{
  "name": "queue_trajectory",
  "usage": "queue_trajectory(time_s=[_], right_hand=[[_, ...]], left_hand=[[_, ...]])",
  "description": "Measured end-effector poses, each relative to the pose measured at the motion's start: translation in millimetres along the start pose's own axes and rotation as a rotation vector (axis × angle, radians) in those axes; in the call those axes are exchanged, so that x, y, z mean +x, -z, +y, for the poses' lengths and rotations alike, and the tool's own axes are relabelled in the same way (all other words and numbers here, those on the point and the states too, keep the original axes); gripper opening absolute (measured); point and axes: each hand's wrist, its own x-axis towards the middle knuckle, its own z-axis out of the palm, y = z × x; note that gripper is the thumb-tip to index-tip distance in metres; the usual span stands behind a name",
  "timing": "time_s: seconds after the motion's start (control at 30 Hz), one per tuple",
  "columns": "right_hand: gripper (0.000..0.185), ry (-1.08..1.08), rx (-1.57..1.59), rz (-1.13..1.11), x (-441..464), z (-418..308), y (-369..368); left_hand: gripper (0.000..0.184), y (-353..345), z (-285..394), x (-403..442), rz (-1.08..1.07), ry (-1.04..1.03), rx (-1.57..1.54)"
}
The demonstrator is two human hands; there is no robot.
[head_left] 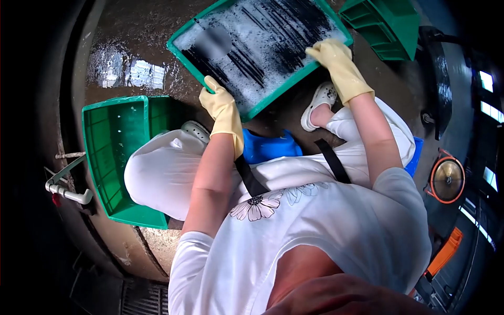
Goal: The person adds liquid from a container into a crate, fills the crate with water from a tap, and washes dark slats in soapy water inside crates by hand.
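The green tub (278, 94) of foamy water (239, 31) sat just ahead of the person's shoes (318, 102), its side rim clasped in the left hand's (219, 102) grip, seemingly for steadiness, while the right hand's (336, 60) grip, over the near edge, was unclear.

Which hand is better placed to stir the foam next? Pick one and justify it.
Right, most likely: the right hand has its fingers past the near rim of the green plastic crate, over the foam, while the left hand holds the crate's left side.
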Motion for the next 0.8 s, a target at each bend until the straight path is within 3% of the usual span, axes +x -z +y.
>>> queue_trajectory(time_s=[0.07,0.27,0.3,0.37,0.47,0.6,0.8], right_hand=[[0.055,0.045,-0.255,-0.093,-5.1,-13.7,-11.7],[0.050,0.131,-0.233,-0.179,33.6,-26.4,-48.4],[0.044,0.114,-0.066,-0.128,35.2,-17.8,-56.3],[0.042,0.083,-0.009,-0.132,32.0,-12.0,-46.0],[0.041,-0.063,0.161,-0.175,27.7,1.6,-35.6],[0.042,-0.067,0.153,-0.050,20.0,21.5,-32.0],[0.041,-0.075,0.383,0.035,8.8,29.0,-25.2]], left_hand=[[0.067,-3.9,-2.7,0.7,0.046,-0.007,-0.026],[0.065,-5.6,-10.2,5.7,0.020,-0.046,-0.070],[0.065,-5.5,-7.3,4.7,0.020,-0.055,-0.077],[0.065,-5.8,-5.2,5.3,0.025,0.022,-0.055],[0.065,-6.1,-7.3,5.1,0.032,-0.027,-0.080],[0.066,-1.9,1.7,-1.8,0.036,-0.029,-0.054],[0.066,1.9,6.0,-6.1,0.034,-0.016,-0.088]])
